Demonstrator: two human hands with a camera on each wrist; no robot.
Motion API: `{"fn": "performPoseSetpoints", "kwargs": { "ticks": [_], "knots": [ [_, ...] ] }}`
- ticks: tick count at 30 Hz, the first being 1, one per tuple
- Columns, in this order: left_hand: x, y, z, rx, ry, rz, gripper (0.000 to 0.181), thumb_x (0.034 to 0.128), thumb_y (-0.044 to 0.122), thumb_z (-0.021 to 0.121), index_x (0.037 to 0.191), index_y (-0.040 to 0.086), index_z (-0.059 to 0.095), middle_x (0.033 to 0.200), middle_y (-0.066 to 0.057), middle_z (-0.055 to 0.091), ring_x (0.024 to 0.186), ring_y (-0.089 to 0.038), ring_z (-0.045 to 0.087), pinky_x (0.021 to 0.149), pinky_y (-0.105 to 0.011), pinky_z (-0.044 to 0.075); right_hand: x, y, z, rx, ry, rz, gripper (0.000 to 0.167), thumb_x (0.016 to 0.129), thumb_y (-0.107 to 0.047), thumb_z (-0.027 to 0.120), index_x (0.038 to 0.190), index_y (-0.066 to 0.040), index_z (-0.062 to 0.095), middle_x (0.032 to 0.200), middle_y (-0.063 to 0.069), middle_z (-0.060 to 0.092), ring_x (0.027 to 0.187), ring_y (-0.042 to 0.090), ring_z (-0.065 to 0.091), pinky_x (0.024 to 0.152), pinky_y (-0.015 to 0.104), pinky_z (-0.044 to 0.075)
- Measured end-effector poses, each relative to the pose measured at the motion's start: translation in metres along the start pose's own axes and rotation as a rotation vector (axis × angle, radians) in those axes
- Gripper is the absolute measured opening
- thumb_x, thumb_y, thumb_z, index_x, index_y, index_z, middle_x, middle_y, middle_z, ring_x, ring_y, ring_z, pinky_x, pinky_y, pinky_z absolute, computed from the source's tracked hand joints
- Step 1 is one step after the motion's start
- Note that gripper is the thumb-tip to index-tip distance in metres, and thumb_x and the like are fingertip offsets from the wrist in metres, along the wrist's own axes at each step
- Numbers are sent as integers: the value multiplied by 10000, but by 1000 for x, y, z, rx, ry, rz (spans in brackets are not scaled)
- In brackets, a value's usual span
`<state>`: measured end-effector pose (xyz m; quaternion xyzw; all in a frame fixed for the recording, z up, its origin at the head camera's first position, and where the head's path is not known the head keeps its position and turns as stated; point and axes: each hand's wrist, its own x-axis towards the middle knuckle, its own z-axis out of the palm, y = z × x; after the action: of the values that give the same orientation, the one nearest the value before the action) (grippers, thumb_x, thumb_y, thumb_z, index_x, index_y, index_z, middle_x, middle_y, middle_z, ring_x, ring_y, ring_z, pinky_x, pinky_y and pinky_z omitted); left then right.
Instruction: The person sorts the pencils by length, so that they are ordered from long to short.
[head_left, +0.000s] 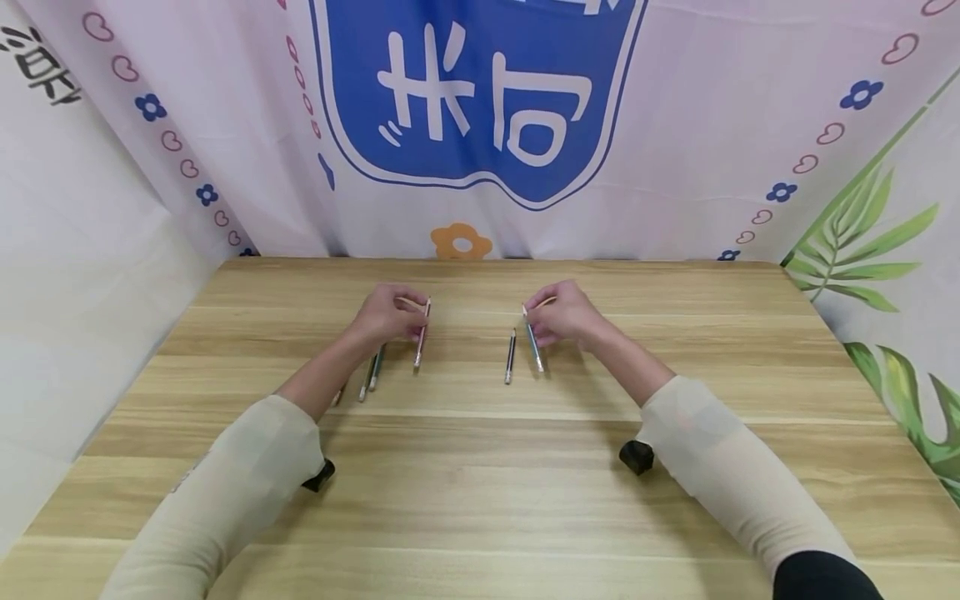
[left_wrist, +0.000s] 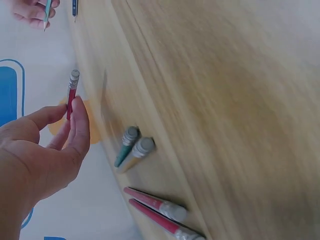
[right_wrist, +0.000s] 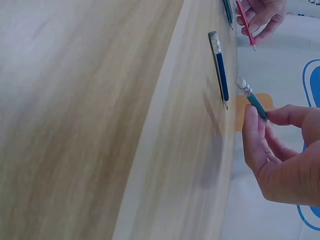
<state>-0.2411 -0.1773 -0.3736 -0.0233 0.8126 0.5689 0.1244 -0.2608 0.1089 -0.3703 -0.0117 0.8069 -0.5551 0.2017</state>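
Observation:
My left hand (head_left: 392, 313) pinches a red pencil (left_wrist: 73, 92) between thumb and fingers, its eraser end pointing toward me. On the other side, my right hand (head_left: 564, 314) pinches a teal pencil (right_wrist: 255, 103) the same way, tilted above the table. A dark blue pencil (head_left: 511, 357) lies on the table just left of the right hand. Beneath the left wrist lie a green pencil (left_wrist: 126, 145) and a yellowish-brown pencil (left_wrist: 137, 154) side by side. Two red pencils (left_wrist: 159, 205) lie close together nearer the left forearm, mostly hidden by it in the head view.
The wooden table (head_left: 465, 492) meets a printed curtain (head_left: 697, 125) at its far edge. White cloth (head_left: 82, 275) hangs on the left, and leaf-patterned cloth (head_left: 877, 250) on the right. A black wrist piece (head_left: 637, 457) sticks out under the right sleeve.

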Motion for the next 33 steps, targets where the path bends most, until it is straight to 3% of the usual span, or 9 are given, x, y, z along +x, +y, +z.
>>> {"fn": "performPoseSetpoints", "kwargs": {
  "ticks": [6,17,24,33],
  "knots": [
    [0,-8,-6,-17,7,-3,343,953,-120,632,1278,-181,542,1130,-382,655,693,-157,704,649,-255,647,0,-2,6,18,-17,1,250,945,42,652,1189,96,634,901,136,664,720,185,649,757,368,670],
    [0,-12,-10,-20,12,-40,377,954,-121,637,1311,-193,538,1147,-391,655,697,-163,714,662,-278,658,3,-4,18,60,-51,-5,259,946,61,654,1200,111,631,909,137,664,726,177,658,753,355,669],
    [0,-13,-9,-1,15,-24,353,925,-147,647,1254,-223,544,993,-323,705,649,-149,703,618,-288,656,6,-6,24,108,-69,-5,281,949,60,663,1221,121,628,895,129,679,720,166,669,800,393,665],
    [0,-12,-9,29,15,-44,336,903,-166,654,1220,-223,555,865,-232,721,581,-128,681,594,-282,651,12,-8,32,166,-89,7,287,952,68,655,1233,118,620,867,120,674,715,171,655,673,286,659]
  ]
}}
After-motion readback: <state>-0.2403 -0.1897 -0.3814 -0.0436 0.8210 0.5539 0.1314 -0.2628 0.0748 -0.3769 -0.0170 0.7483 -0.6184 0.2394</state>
